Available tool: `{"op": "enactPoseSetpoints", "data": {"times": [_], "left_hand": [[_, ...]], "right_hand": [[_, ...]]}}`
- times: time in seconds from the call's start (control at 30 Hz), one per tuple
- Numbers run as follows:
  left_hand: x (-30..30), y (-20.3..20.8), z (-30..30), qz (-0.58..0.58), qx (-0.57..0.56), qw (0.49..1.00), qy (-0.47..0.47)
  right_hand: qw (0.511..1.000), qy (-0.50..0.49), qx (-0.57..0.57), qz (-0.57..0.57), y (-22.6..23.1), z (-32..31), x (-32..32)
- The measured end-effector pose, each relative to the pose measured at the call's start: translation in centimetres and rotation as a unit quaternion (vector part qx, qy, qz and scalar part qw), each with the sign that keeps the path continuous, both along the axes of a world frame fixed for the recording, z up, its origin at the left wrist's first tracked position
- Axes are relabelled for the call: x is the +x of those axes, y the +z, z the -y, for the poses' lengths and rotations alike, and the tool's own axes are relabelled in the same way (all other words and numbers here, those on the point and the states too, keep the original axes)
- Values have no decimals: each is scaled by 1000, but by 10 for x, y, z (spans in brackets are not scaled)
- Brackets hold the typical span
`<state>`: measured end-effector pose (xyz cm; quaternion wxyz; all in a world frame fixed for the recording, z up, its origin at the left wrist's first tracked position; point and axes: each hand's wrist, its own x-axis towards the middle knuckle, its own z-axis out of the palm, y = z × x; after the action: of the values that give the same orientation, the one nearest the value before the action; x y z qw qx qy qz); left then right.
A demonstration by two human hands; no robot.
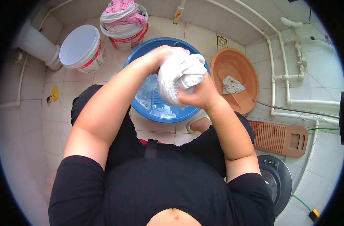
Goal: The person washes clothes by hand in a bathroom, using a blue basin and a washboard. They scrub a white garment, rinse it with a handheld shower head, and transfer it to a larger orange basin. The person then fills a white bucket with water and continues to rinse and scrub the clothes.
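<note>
Both hands grip a bunched wet white cloth [181, 73] with suds on it, raised above a blue basin [168, 119]. My left hand [165, 56] is closed on its upper left side. On the lower right side, my right hand [202, 94] is wrapped round the cloth, the fingertips partly hidden by its folds. The basin holds soapy water, and a ribbed washboard surface [162, 100] shows inside it. Whether the bundle is a garment or a towel I cannot tell.
An orange-brown basin [253, 81] with a small patterned cloth [232, 85] stands right. At the back left are a white bucket [66, 47] and a bucket [128, 44] heaped with pink and white laundry [123, 17]. A brown washboard [279, 138] lies at right, near wall pipes [283, 77].
</note>
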<state>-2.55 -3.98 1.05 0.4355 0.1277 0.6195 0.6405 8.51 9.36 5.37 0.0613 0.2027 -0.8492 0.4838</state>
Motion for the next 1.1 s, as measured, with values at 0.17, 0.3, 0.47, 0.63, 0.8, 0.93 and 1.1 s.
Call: {"op": "enactPoseSetpoints", "data": {"times": [0.17, 0.3, 0.47, 0.63, 0.8, 0.93, 1.1], "left_hand": [[5, -19, -4, -198, -167, 963, -74], [19, -30, -9, -206, -299, 931, -45], [32, -45, -13, -255, -349, 897, -97], [43, -45, -21, -254, -382, 883, -96], [34, -36, -30, -143, -372, 915, -68], [14, -70, -13, 140, -36, 980, 134], [4, -50, -19, 208, -51, 951, 224]], "right_hand": [[991, 18, 117, -62, -27, 15, 20], [983, 37, 177, 13, -46, 20, 34], [977, 58, 194, -62, -74, 24, 43], [966, 80, 247, -13, -71, 25, 45], [985, 41, 148, 78, -61, 5, 37], [937, -38, -207, 280, -68, -19, 21], [679, -283, -561, 380, -60, -70, -4]]}}
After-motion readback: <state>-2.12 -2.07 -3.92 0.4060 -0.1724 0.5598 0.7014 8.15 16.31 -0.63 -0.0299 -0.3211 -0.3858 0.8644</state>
